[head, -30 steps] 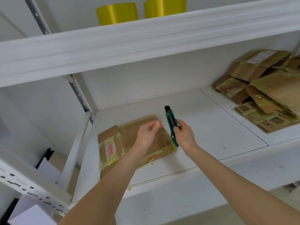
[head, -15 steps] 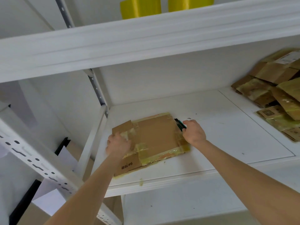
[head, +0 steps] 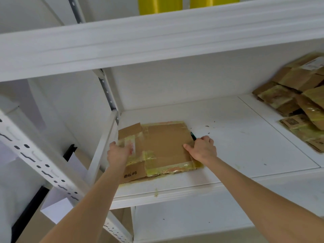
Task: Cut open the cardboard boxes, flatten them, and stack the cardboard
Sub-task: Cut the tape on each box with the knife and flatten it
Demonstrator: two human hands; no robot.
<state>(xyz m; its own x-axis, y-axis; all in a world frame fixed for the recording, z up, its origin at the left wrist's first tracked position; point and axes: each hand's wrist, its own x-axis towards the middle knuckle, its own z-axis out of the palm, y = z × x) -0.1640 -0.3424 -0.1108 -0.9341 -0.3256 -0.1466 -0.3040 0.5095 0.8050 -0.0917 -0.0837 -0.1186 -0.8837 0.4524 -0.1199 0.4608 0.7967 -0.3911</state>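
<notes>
This looks like a storeroom or packing room, with white metal shelving (head: 236,134) on slotted uprights (head: 33,155) against bare white walls. Yellow rolls (head: 160,5) stand on the upper shelf. A heap of flattened, taped cardboard (head: 296,95) lies at the lower shelf's right end.

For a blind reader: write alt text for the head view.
Two hands hold a flattened, taped cardboard box on a white shelf, left hand at its left edge, right hand at its right edge gripping a green knife. A cardboard pile lies far right.
</notes>
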